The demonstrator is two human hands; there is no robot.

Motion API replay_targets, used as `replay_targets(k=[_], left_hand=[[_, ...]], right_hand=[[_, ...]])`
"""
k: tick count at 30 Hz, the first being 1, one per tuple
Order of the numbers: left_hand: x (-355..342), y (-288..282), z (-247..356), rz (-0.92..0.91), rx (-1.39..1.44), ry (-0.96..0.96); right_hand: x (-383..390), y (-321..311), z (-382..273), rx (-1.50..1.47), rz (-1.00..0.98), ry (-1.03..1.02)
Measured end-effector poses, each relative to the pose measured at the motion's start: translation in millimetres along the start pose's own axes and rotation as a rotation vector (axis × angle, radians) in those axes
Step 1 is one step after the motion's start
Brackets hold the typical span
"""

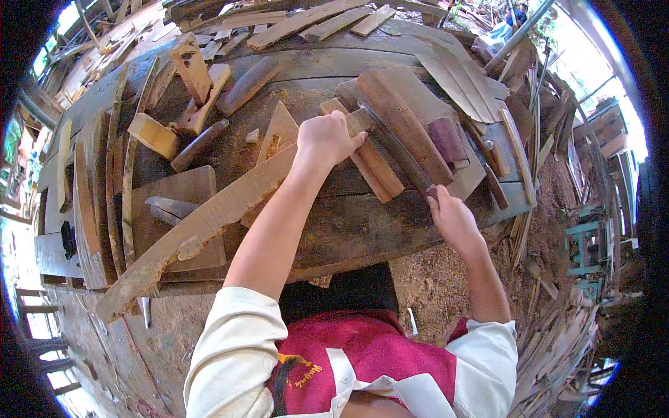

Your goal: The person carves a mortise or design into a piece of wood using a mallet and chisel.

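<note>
My left hand [325,141] is closed on the upper part of a long, rough-edged wooden board [212,212], which slants down to the left past the bench edge. A narrow wooden beam [376,171] lies under and beside this hand. My right hand [454,217] is wrapped round the near end of a long, narrow dark tool [405,155]; its exact kind is unclear. The tool's far end meets the board's end just right of my left hand. Along the tool's right side lies a thick brown plank [411,129].
The worn workbench [334,230] carries a wooden hand plane [191,76], a dark round-handled tool [200,145] and a purplish wood block [447,139]. Upright strips [111,181] crowd its left side. Thin boards [460,80] lie at the far right, and sawdust [435,285] covers the ground.
</note>
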State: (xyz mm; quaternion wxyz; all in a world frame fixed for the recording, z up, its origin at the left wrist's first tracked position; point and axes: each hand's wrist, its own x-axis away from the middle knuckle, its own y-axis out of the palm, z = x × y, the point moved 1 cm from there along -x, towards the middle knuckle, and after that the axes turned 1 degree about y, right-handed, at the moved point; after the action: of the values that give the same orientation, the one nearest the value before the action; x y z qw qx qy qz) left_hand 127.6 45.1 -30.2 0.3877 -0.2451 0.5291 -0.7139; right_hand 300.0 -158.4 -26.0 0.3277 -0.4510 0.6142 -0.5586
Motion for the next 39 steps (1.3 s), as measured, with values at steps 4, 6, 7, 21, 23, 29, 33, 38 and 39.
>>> replay_targets(k=[4, 6, 7, 21, 23, 29, 33, 38, 39], left_hand=[[-2.3, 2.7, 2.6, 0.012, 0.01, 0.022], [-4.8, 2.3, 3.6, 0.026, 0.016, 0.029], [-6.1, 1.7, 1.3, 0.024, 0.007, 0.024], [-3.4, -1.8, 2.8, 0.005, -0.063, 0.003], [-3.4, -1.3, 1.7, 0.008, -0.06, -0.012], [-5.7, -0.5, 1.8, 0.019, -0.047, 0.003], [-4.0, -1.8, 0.3, 0.019, -0.052, -0.011], [-1.9, -1.4, -1.6, 0.037, 0.013, 0.0], [-1.1, -2.2, -1.3, 0.039, 0.011, -0.001]], right_hand=[[-12.8, -7.8, -4.2, 0.026, 0.01, -0.009], [-23.0, -13.6, 1.1, 0.02, 0.018, -0.035], [-25.5, -14.2, 2.8, 0.012, 0.017, -0.073], [-76.5, -4.0, -43.6, -0.004, -0.003, -0.105], [-97.1, 1.2, -54.4, -0.01, 0.013, -0.135], [-121.6, 4.8, -67.2, -0.033, 0.028, -0.159], [-100.2, 5.1, -60.9, -0.073, 0.005, -0.121], [-38.2, 4.5, -26.6, -0.051, -0.027, -0.051], [-26.2, 3.1, -20.4, -0.059, -0.019, -0.043]])
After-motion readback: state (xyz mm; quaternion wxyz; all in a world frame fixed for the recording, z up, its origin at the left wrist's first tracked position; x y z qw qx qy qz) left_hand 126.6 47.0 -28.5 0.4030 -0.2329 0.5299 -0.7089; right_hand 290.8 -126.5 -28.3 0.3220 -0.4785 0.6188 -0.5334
